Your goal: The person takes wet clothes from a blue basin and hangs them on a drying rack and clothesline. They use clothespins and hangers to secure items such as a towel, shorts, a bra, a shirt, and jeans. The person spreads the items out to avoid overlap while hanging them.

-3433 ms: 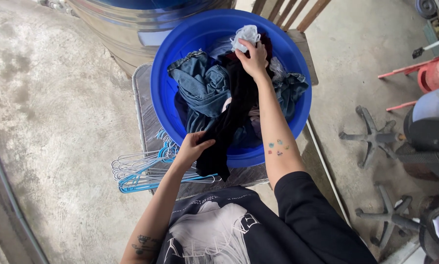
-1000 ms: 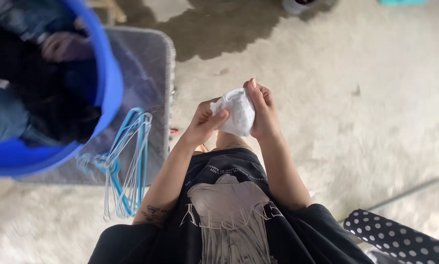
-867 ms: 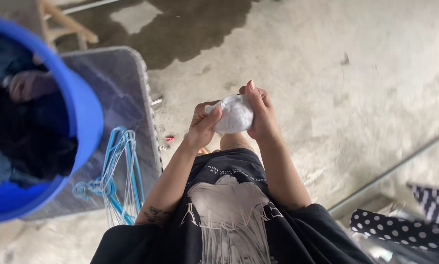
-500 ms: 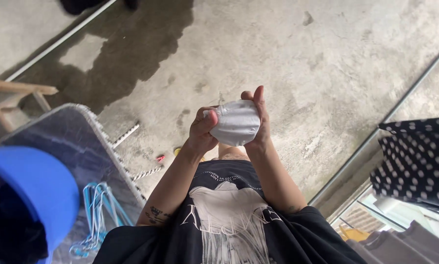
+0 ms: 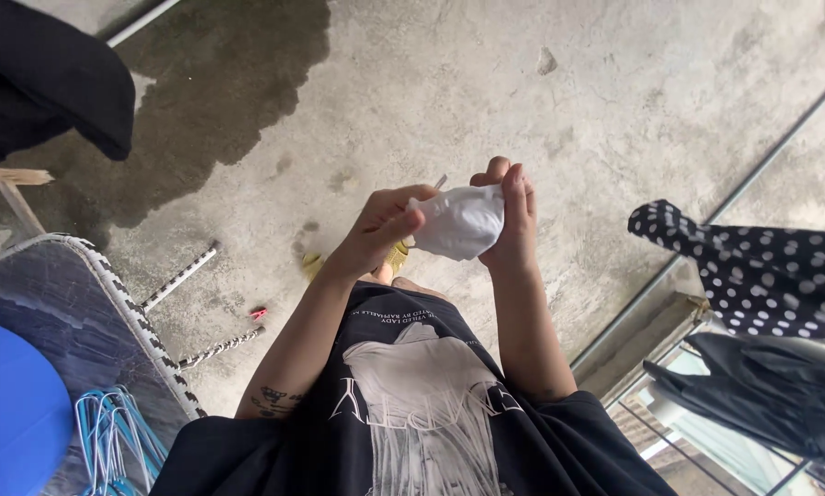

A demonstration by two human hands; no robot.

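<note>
Both my hands hold a small bunched white cloth (image 5: 461,220) in front of my chest, above the concrete floor. My left hand (image 5: 378,225) pinches its left side with thumb and fingers. My right hand (image 5: 511,219) wraps its right side, fingers curled over the top. The blue tub (image 5: 13,418) of laundry shows only as a rim at the bottom left, on a woven-edged table (image 5: 82,294), with blue and white wire hangers (image 5: 109,441) beside it.
A black garment (image 5: 45,78) hangs at the top left. A black cloth with white dots (image 5: 761,266) and a dark garment (image 5: 761,395) hang at the right over a metal rail. A wet patch darkens the concrete (image 5: 219,101). A red clothes peg (image 5: 259,313) lies on the floor.
I took the white cloth out of the tub and turned away to the right; the tub slid to the left edge of view. Both hands now work the cloth.
</note>
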